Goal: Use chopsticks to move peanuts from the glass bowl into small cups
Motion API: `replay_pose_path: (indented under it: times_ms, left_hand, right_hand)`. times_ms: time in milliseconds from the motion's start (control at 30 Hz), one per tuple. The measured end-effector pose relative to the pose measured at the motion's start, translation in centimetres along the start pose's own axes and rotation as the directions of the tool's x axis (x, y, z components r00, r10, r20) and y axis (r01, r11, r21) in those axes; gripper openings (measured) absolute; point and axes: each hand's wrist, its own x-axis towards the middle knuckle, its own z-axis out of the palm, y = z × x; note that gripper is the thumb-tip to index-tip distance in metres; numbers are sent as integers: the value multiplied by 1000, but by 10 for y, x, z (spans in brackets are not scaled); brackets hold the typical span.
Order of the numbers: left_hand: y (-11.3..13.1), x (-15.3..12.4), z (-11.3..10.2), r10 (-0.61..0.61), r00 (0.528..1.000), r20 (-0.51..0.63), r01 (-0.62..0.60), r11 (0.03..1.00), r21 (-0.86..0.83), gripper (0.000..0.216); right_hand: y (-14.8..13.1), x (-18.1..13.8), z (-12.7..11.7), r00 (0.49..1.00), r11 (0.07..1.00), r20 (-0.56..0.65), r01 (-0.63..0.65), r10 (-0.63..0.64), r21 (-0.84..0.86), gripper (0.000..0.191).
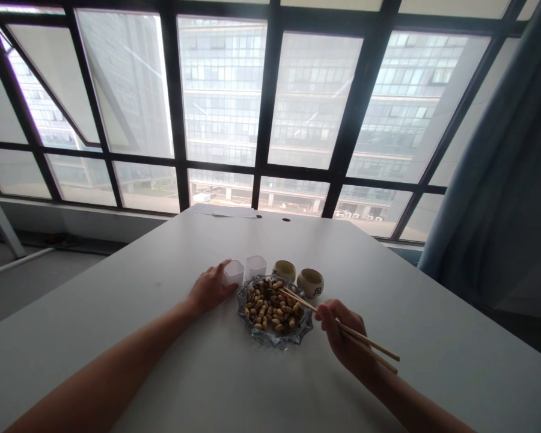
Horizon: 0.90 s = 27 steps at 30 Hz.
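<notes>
A glass dish point(270, 338) with a scalloped rim holds several pale nuts mixed with dark seeds. My right hand point(342, 337) is closed on a pair of wooden chopsticks point(360, 338), whose tips reach into the dish. My left hand point(211, 288) wraps around a small clear plastic cup point(233, 272) just left of the dish. A second clear plastic cup point(255, 266) stands beside it. Two small tan ceramic cups point(284, 270) point(311, 282) stand behind the dish.
All of this sits on a wide white table point(162, 337) whose far edge meets a wall of tall windows point(220, 90). A blue-grey curtain point(505, 180) hangs at the right. Two dark spots point(285, 219) mark the table's far end.
</notes>
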Motion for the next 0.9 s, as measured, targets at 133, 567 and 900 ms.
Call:
replay_pose_path:
  times_ms: [133,567,900]
  left_hand:
    - [0,0,1,9,1000,-17,-9,1000,-12,68]
    - [2,-2,-4,3,1000,10,-3,1000,-21,68]
    - [0,-1,-2,12,1000,2,-12,1000,-14,68]
  right_hand:
    - [-1,0,1,999,996,40,-38,35,78,42]
    - [-8,2,0,968,909,32,-243,247,340,53]
    - [-6,3,3,994,978,85,-85,70,189,46]
